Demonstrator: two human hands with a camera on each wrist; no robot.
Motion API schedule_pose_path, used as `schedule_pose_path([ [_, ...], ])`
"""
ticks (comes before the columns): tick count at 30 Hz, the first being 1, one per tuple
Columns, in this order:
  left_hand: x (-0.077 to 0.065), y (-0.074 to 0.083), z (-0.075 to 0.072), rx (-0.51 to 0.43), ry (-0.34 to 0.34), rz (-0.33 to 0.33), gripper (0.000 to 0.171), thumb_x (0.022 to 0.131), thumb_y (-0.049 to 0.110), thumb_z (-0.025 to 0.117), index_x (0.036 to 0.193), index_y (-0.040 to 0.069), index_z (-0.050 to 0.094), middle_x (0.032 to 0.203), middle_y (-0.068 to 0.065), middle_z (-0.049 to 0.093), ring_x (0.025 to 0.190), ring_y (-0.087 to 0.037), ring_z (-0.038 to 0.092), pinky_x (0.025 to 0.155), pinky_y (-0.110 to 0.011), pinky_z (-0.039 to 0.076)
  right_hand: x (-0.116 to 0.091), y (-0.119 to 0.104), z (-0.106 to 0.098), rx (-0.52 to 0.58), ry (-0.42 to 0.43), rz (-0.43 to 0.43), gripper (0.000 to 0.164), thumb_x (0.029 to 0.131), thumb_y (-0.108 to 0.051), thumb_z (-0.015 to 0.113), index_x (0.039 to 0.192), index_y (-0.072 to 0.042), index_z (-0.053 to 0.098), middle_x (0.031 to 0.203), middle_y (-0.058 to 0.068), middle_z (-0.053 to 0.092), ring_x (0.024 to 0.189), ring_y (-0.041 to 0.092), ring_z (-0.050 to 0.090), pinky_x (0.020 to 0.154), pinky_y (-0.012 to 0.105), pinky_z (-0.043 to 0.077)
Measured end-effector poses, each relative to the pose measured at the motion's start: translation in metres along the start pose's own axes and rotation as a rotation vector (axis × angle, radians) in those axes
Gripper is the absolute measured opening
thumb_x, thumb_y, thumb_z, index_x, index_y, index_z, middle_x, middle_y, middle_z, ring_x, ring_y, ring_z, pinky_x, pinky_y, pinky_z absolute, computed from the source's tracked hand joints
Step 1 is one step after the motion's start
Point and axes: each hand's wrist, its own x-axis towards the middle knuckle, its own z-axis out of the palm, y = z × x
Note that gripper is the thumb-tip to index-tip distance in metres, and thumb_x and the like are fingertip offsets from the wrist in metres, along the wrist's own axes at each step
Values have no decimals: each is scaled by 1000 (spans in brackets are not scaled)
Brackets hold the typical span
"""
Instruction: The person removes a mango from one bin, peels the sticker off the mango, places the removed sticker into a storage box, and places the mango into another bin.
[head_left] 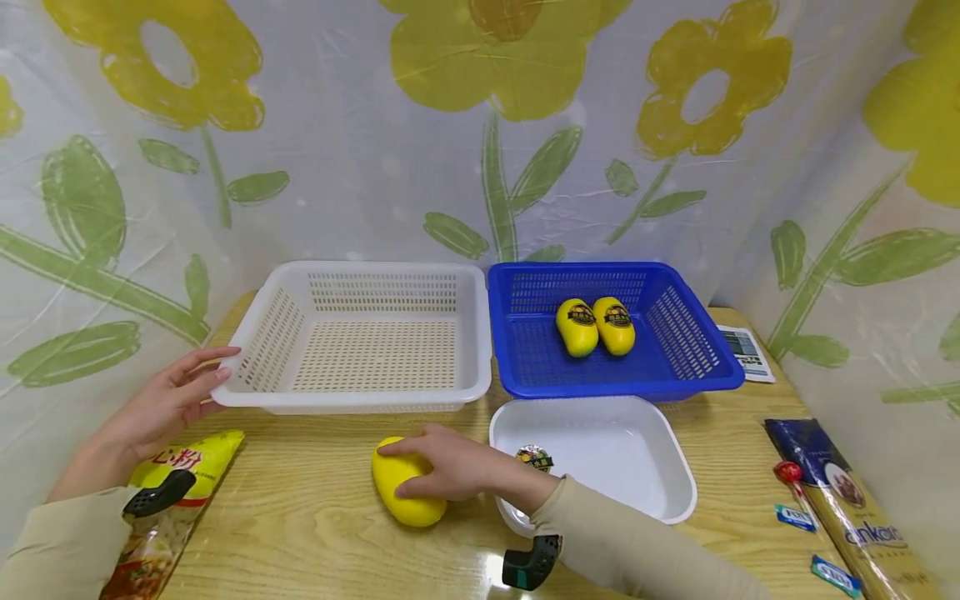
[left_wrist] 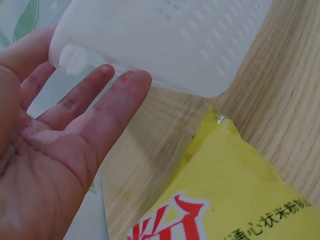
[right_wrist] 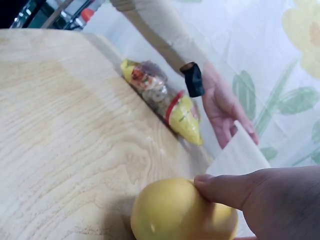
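Observation:
My right hand [head_left: 442,462] grips a yellow mango [head_left: 386,482] on the table, with its thumb and fingers spread over the fruit; the thumb presses its side in the right wrist view. At the left, my left hand [head_left: 168,407] touches the near left corner of a white perforated basket [head_left: 356,400]. Those fingers are extended and lie along and under the rim in the left wrist view. Two yellow mangoes [head_left: 577,329] with dark labels lie side by side in the blue basket [head_left: 615,390]. Part of the held mango is hidden under my right hand.
A white tray [head_left: 678,467] stands before the blue basket, with a round label [head_left: 534,457] inside, beside my right wrist. A yellow food packet [head_left: 213,458] lies under my left arm. At the right are a long packet [head_left: 855,508], a red lollipop [head_left: 789,472] and small blue packets [head_left: 795,517].

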Motion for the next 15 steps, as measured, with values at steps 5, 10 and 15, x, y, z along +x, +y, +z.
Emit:
schedule_pose_path([
  [5, 1, 1, 1, -42, -19, 12, 40, 105, 2, 38, 143, 11, 44, 125, 0, 57, 100, -15, 66, 84, -32, 56, -18, -3, -7, 16, 57, -57, 51, 93, -35, 68, 141, -29, 54, 132, 8, 52, 111, 13, 49, 86, 23, 43],
  [10, -1, 1, 1, -67, -28, 19, 40, 105, 1, 37, 142, 11, 45, 125, 0, 57, 101, -15, 66, 84, -31, 56, -47, -8, -19, 101, 107, -89, 49, 92, -37, 68, 139, -32, 56, 129, 5, 51, 100, 8, 50, 81, 21, 44],
  [15, -1, 1, 0, -83, -42, 36, 40, 105, 1, 35, 142, 10, 46, 125, -1, 58, 102, -16, 66, 85, -32, 56, -78, -8, -28, 255, 122, -73, 48, 91, -37, 69, 137, -34, 57, 133, 1, 49, 110, 10, 50, 82, 25, 52],
])
